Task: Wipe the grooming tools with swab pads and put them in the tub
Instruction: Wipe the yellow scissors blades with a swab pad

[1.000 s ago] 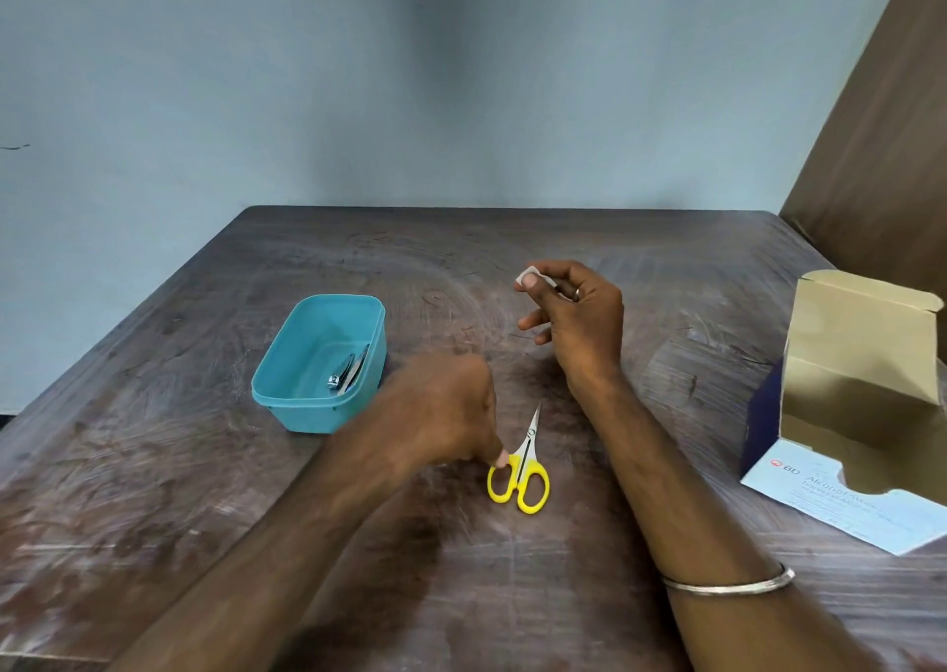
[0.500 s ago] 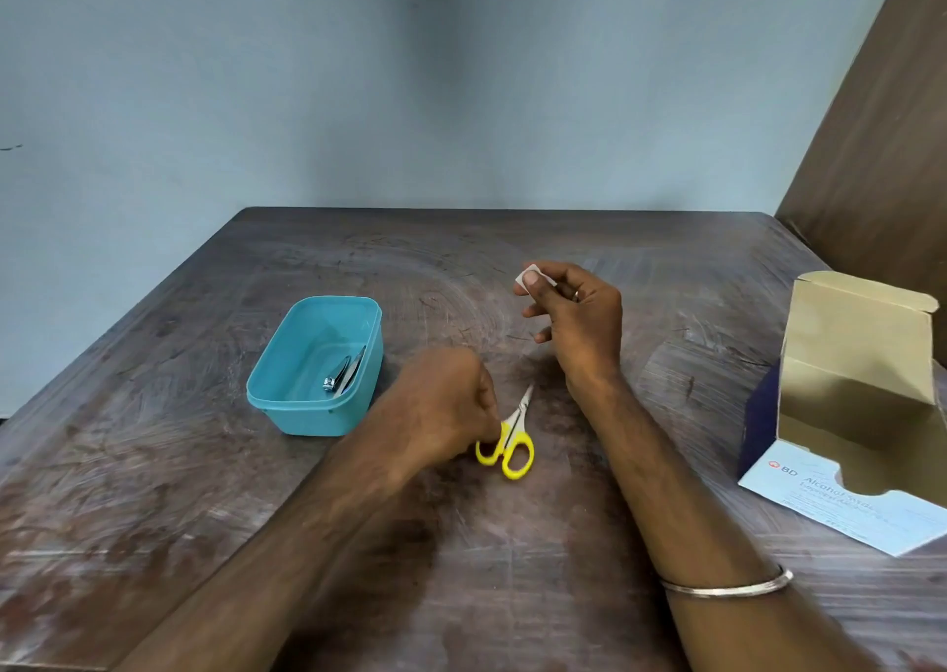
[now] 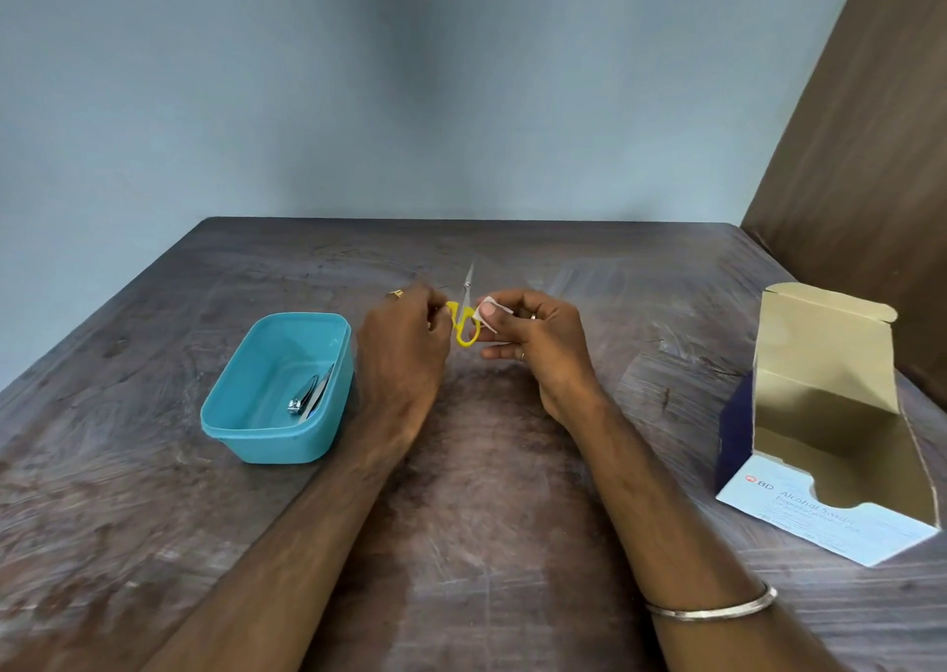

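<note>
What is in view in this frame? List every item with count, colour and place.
tub: 1, teal, table left.
nail clipper: 1, silver, inside the tub, with another thin metal tool beside it.
scissors: 1, yellow handles, raised, blades up, in the left hand.
swab pad: 1, white, in the right hand, beside the scissors.
swab box: 1, blue and white, open, table right.
table: 1, dark wood.
bangle: 1, silver, right wrist.
left hand: holds the scissors.
right hand: pinches the pad.
</note>
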The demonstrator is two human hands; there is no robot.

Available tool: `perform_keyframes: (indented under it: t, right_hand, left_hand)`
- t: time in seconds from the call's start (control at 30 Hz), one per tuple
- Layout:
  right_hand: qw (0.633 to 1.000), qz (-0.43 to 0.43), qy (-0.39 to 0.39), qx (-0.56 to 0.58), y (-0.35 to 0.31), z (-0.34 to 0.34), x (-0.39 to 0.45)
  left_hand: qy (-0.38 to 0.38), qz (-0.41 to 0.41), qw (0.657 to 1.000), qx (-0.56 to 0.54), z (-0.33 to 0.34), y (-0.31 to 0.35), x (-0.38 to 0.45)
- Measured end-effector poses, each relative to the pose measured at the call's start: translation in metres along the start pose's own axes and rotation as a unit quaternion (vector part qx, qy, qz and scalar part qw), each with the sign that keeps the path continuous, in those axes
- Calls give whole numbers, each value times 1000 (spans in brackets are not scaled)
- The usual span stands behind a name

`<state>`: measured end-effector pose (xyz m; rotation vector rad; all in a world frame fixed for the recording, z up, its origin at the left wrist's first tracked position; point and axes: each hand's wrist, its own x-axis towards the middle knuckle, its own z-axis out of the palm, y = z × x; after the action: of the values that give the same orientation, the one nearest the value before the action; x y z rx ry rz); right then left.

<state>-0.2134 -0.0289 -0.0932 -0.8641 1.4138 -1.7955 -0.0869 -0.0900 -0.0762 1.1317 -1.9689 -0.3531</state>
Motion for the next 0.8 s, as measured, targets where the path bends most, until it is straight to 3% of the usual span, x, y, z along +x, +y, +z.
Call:
perform_keyframes:
  t: [0.17,0.37,0.8]
  right_hand:
    - [1000,-9,-29,-1,3,0,0]
    - [999,-39,-23,-5,3,-1,1]
    - [989,-109,45,-85,2,-8,7]
  left_hand:
    - [14,5,997,-76,6,-7,-2]
    - [-7,-90,957,-275,5,-7,-4]
    - [-30,-108,937,-329,10,-11,-1]
